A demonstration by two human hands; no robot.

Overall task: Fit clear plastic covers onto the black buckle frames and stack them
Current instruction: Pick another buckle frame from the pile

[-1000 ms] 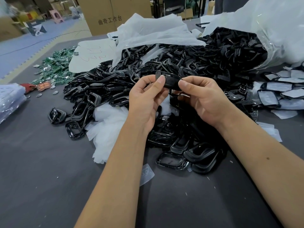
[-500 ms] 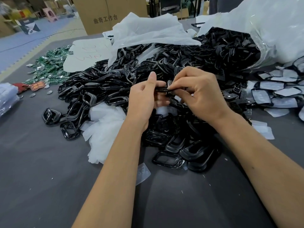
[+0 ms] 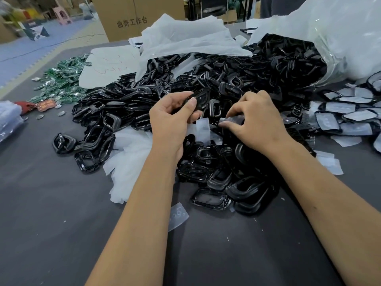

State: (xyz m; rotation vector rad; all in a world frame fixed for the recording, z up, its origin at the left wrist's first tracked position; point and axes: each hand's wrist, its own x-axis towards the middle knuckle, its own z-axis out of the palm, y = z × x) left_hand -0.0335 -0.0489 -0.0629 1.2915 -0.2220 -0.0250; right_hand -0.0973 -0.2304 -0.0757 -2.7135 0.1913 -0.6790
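A big heap of black buckle frames covers the middle of the grey table. My left hand grips one black frame between thumb and fingers, just above the heap. My right hand is down on the heap, its fingertips pinching a small clear plastic cover. More clear covers lie loose between my hands. A short row of frames lies at the near edge of the heap, with another single cover on the table beside my left forearm.
A clear bag spills frames at the right back. Frames with covers in them lie spread at the right. White sheets stick out under the heap. Green parts lie at the left. A cardboard box stands behind.
My hands were together on one frame. They have parted: the left keeps the frame and the right has dropped to the heap and pinched a clear cover.
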